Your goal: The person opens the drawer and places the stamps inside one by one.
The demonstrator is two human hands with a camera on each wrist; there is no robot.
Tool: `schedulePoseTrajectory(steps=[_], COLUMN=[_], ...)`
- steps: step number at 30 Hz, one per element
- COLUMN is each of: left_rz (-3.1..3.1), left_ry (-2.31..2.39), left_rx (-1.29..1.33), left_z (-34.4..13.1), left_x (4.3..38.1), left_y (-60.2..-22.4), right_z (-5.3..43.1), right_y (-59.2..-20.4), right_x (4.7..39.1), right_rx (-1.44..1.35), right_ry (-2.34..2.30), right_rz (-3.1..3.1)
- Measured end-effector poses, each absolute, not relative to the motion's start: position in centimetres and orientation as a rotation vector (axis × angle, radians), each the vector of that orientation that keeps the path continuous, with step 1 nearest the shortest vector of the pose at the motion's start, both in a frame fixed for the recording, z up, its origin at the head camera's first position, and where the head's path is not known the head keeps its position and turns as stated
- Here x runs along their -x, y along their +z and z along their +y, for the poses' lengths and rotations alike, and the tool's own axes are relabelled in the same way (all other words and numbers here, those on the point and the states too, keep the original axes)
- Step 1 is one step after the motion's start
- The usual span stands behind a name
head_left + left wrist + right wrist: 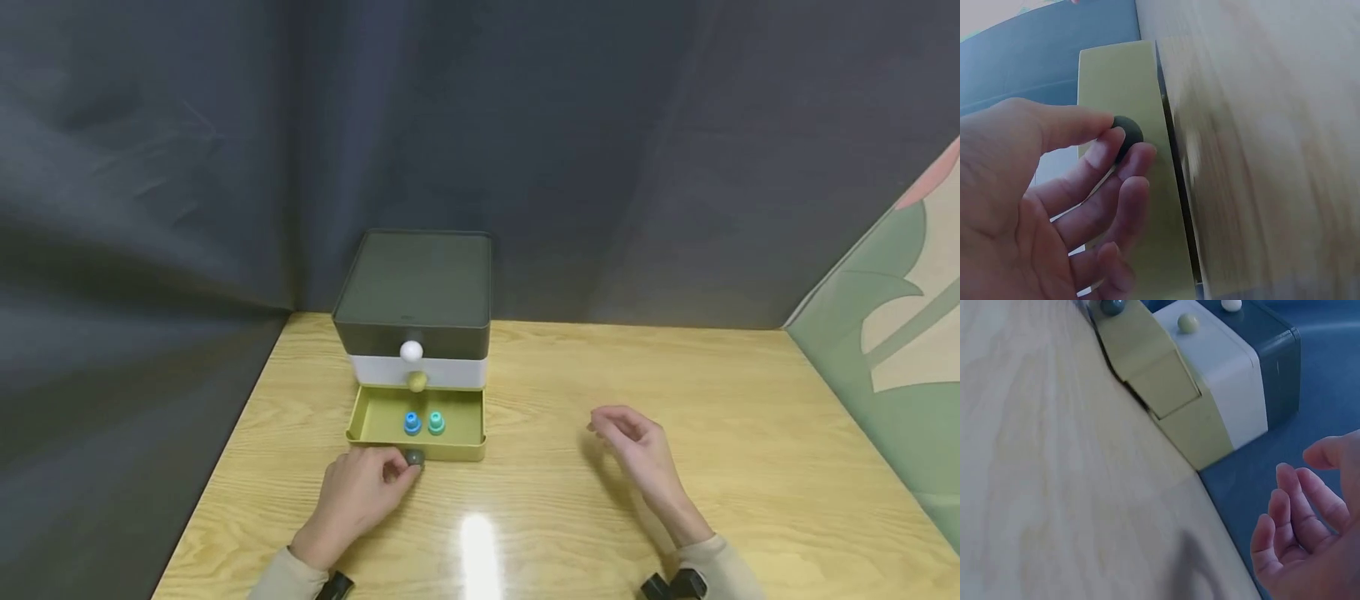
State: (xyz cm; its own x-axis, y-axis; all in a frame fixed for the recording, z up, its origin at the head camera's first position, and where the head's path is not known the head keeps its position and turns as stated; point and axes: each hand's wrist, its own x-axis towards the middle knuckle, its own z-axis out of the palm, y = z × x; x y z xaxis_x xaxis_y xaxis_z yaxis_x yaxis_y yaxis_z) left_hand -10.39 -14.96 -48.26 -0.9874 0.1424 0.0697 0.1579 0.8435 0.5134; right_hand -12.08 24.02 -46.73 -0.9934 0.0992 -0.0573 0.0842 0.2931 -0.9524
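A small three-tier drawer box (416, 279) stands at the back left of the table, dark on top, white in the middle, yellow-green below. Its bottom drawer (465, 450) is pulled out. Inside it a blue peg-like piece (412, 423) and a teal one (437, 423) stand side by side. My left hand (363, 492) pinches the dark round knob (1127, 136) on that drawer's front between thumb and fingertips. Off to the right of the box, my right hand (637, 454) hovers above the table with loosely curled fingers and nothing in them.
The wooden table (750, 433) extends right of the box. A dark curtain (570, 167) hangs behind and along the left side. At the right is a patterned green and beige cloth (892, 367). The upper drawers carry a white knob (411, 351) and a yellow-green knob (417, 382).
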Motion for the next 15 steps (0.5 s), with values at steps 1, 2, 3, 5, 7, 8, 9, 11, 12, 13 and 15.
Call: schedulePoseTrajectory(steps=[1, 2, 3, 5, 7, 8, 9, 11, 12, 13, 15], left_rz=[-2.983, -2.978, -2.971, -2.962, -2.956, -2.952, -2.947, -2.940, -2.936, -2.932, -2.925], left_ry=[-0.830, -0.825, -0.822, -0.824, -0.828, -0.832, -0.834, -0.840, -0.841, -0.842, -0.836], left_rx=[0.229, 0.213, 0.198, 0.179, 0.169, 0.165, 0.161, 0.155, 0.152, 0.148, 0.148], left_z=[-15.0, -15.2, -15.3, -15.4, -15.6, -15.6, -15.6, -15.7, -15.7, -15.7, -15.6], left_x=[10.5, 10.5, 10.6, 10.7, 10.8, 10.9, 11.0, 11.3, 11.5, 11.6, 12.1], left_y=[-48.3, -48.3, -48.3, -48.3, -48.5, -48.5, -48.6, -48.8, -48.9, -48.9, -48.9], right_z=[24.2, 24.3, 24.3, 24.4, 24.4, 24.4, 24.5, 24.5, 24.6, 24.6, 24.7], right_y=[-46.9, -47.0, -47.1, -47.2, -47.3, -47.3, -47.3, -47.4, -47.4, -47.4, -47.4], right_x=[12.0, 12.0, 12.0, 11.9, 11.8, 11.8, 11.7, 11.5, 11.4, 11.4, 11.3], right_rx=[0.192, 0.197, 0.202, 0.207, 0.210, 0.209, 0.207, 0.206, 0.204, 0.201, 0.194], right_ry=[1.855, 1.863, 1.868, 1.867, 1.847, 1.840, 1.831, 1.819, 1.819, 1.818, 1.816], right_rz=[-2.523, -2.527, -2.533, -2.550, -2.574, -2.586, -2.598, -2.612, -2.616, -2.617, -2.620])
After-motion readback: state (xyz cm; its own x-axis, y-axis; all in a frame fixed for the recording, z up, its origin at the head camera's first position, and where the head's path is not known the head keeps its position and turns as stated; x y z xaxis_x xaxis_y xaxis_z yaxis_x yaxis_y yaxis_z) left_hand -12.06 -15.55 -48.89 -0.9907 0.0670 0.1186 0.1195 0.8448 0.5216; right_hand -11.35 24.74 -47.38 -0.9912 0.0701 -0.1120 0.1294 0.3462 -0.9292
